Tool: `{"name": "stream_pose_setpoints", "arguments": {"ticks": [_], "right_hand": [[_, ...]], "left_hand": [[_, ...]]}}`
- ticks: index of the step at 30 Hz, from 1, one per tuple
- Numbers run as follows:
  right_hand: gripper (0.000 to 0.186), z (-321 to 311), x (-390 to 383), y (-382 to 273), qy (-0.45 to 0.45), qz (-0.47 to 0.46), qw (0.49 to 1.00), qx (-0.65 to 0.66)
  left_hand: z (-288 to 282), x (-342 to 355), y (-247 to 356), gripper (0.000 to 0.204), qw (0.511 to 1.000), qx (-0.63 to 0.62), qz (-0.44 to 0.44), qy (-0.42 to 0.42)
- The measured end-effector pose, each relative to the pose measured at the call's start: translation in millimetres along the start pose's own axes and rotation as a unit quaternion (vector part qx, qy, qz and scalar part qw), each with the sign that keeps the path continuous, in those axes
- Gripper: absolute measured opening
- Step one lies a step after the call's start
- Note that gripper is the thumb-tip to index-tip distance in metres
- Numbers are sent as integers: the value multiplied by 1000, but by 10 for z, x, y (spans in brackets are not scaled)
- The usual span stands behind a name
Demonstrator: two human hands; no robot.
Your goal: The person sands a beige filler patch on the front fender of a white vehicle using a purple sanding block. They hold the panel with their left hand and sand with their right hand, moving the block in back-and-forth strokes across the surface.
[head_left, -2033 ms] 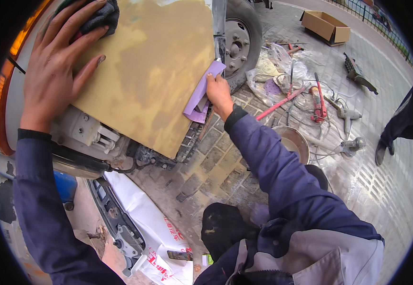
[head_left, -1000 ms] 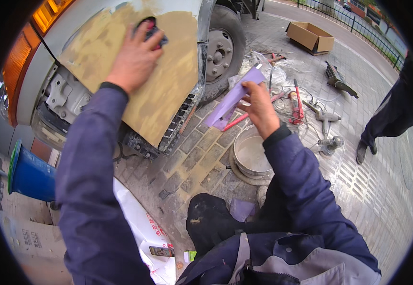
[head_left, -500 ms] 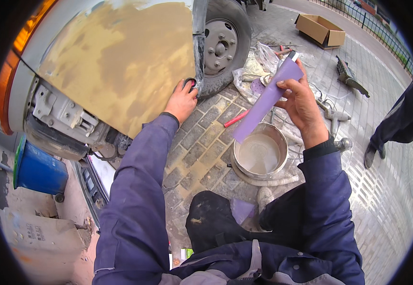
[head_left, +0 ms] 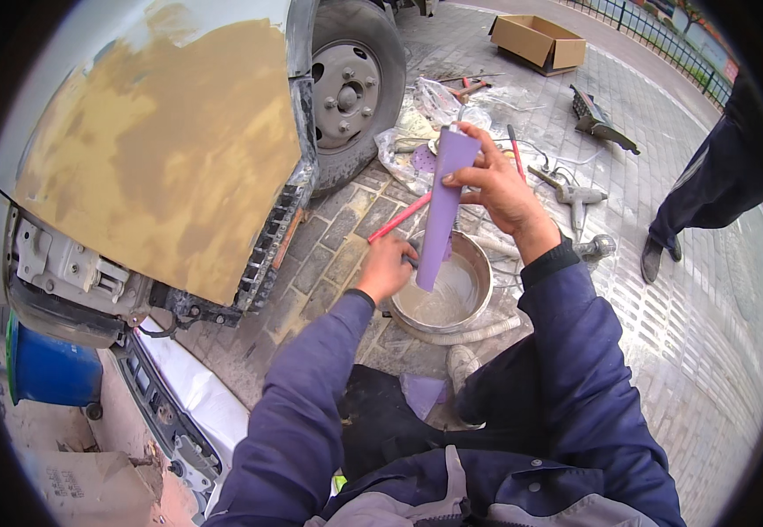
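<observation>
A long strip of purple sandpaper [head_left: 446, 206] is pinched in my right hand [head_left: 509, 189]. It hangs tilted, its lower end in front of a round bucket [head_left: 484, 297] of cloudy greyish water. Close to the bucket's left rim is my left hand [head_left: 385, 270], its fingers curled round a small dark object [head_left: 413, 252] that is mostly hidden. To the left stands a vehicle panel [head_left: 158, 167] coated in tan and yellowish filler; neither hand touches it.
A wheel [head_left: 346, 97] stands behind the panel. A red bar [head_left: 402, 218], a grey gun-shaped tool [head_left: 580, 198], a hose [head_left: 478, 332] and a plastic bag [head_left: 434, 101] lie around the bucket. A cardboard box [head_left: 531, 42] sits farther back. Another person's leg [head_left: 702, 189] is at right.
My left hand has left the panel's lower right edge and moved right to the bucket, still gripping the dark object. The sandpaper now hangs more upright. The view has shifted right.
</observation>
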State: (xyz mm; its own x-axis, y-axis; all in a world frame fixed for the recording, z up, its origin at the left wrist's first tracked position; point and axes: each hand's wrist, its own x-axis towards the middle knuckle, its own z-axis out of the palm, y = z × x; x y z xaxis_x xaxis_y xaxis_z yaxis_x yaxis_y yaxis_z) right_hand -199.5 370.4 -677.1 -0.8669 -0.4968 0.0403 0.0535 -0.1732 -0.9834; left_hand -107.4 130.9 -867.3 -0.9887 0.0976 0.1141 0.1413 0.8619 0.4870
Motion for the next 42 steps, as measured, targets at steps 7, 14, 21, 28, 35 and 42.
{"name": "stream_pose_setpoints", "arguments": {"ticks": [7,14,21,28,35,42], "right_hand": [[91,-39,64,161,-35,-18,996,-85],[78,-108,117,306,-63,-16,985,-160],[84,-26,178,364,-57,-15,963,-264],[86,232,-15,307,-96,-120,902,-403],[82,512,-49,337,-223,-79,922,-308],[38,533,36,363,-172,-36,944,-280]], "left_hand": [[512,-179,155,41,980,-186,34,53],[313,-223,143,20,722,-673,-150,54],[-129,-240,458,18,866,-494,-28,78],[-400,-414,489,45,855,-511,-92,15],[-340,-430,474,62,784,-619,-36,30],[-487,-551,417,65,750,-655,-39,85]]}}
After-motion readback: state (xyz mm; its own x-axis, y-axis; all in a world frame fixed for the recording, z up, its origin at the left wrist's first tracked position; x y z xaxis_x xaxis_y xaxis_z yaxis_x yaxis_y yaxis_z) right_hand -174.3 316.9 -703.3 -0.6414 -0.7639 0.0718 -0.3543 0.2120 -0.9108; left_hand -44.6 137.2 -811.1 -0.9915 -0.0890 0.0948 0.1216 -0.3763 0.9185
